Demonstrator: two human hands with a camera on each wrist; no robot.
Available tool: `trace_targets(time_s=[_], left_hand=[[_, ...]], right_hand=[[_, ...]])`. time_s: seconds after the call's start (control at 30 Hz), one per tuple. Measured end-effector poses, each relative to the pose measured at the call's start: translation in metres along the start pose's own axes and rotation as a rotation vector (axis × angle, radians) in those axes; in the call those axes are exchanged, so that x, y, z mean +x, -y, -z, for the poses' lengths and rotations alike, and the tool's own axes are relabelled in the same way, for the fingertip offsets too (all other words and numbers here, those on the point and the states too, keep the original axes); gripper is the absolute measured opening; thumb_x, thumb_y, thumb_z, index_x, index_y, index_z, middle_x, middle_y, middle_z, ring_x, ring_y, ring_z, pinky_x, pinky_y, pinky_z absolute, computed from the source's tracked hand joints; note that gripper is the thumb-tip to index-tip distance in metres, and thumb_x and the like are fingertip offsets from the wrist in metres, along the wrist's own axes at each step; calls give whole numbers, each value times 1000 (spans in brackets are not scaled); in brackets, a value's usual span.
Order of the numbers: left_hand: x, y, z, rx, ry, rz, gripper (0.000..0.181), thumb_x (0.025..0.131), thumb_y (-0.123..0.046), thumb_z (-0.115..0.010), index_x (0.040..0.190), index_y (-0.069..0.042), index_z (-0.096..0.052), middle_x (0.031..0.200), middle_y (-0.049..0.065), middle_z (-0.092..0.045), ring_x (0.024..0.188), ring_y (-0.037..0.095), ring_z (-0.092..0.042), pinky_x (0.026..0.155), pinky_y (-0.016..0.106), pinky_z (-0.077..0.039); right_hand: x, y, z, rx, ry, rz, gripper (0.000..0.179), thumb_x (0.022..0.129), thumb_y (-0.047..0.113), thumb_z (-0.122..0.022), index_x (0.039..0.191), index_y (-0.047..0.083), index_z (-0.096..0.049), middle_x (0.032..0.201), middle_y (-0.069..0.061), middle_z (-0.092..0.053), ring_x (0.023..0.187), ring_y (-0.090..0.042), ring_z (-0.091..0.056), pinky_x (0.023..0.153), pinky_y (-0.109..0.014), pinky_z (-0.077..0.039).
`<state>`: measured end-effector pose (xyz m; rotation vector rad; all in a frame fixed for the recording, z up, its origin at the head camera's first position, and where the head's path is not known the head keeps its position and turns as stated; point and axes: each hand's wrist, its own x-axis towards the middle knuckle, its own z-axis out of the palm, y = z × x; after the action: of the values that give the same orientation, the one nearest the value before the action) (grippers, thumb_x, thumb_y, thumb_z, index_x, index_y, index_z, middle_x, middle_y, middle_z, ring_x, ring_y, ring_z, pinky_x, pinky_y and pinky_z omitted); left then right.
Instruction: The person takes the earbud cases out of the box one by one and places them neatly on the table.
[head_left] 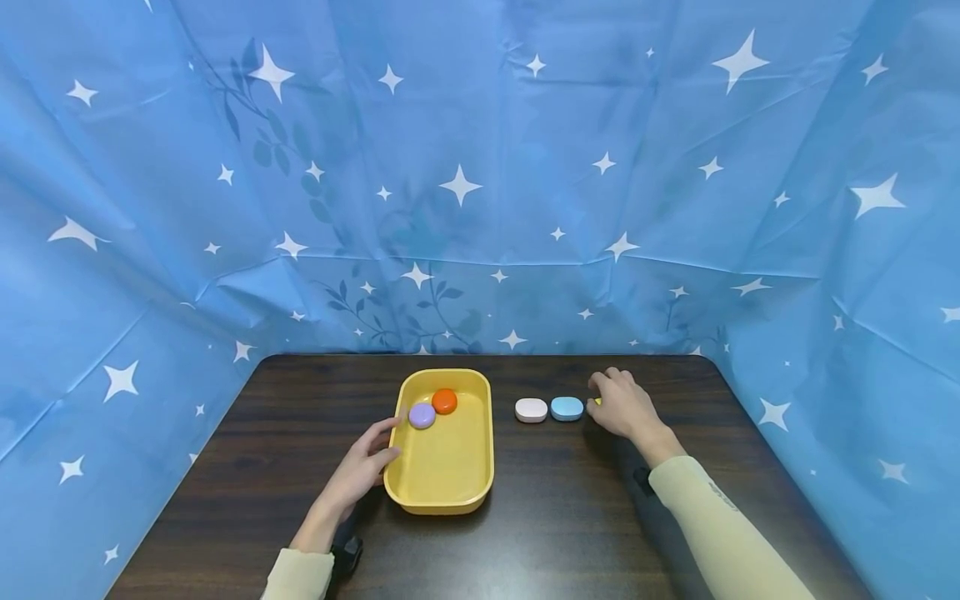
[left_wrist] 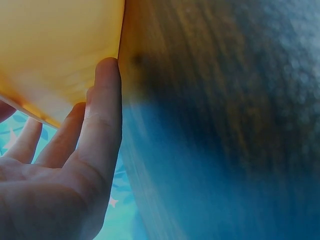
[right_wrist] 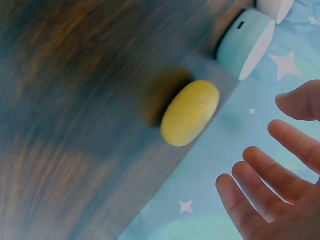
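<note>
My left hand (head_left: 356, 467) rests against the left side of a yellow tray (head_left: 438, 506); in the left wrist view its fingers (left_wrist: 102, 95) lie fairly straight along the outer wall. A purple round case (head_left: 422, 416) and an orange-red round case (head_left: 445, 401) lie inside the tray, towards its far left. At the right, my right hand (head_left: 624, 406) hovers over a yellow oval case (right_wrist: 190, 114), largely covered in the head view. In the right wrist view its fingers are spread and apart from the yellow case.
Left of the yellow case, a light-blue case (head_left: 567, 408) with a small dark slot and a pale pink-white case (head_left: 531, 410) stand in a row. All rest on a dark wooden table (head_left: 555, 533). A blue star-patterned curtain (head_left: 480, 208) surrounds the table's back and sides.
</note>
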<state>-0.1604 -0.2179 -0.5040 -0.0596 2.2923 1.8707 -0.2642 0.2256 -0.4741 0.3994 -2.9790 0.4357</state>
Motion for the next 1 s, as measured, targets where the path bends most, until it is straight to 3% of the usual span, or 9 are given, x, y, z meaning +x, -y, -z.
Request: trace_targets(time_s=[0.37, 1.0], left_hand=[[-1, -4, -2, 0, 0, -1, 51, 104, -14, -57, 153, -15, -43, 151, 22, -45, 120, 35, -60, 85, 48, -58], [-2, -4, -2, 6, -8, -1, 51, 104, -15, -58, 153, -16, -44, 150, 21, -46, 118, 34, -62, 85, 48, -58]], right_hand=[[-3, 15, 7, -11, -61, 19, 27, 92, 19, -67, 113, 2, -69, 112, -17, -62, 98, -35, -53, 81, -54, -51], [-11, 32, 6, 5, -85, 49, 25, 92, 19, -66, 111, 3, -70, 113, -16, -63, 102, -34, -55, 85, -54, -51]])
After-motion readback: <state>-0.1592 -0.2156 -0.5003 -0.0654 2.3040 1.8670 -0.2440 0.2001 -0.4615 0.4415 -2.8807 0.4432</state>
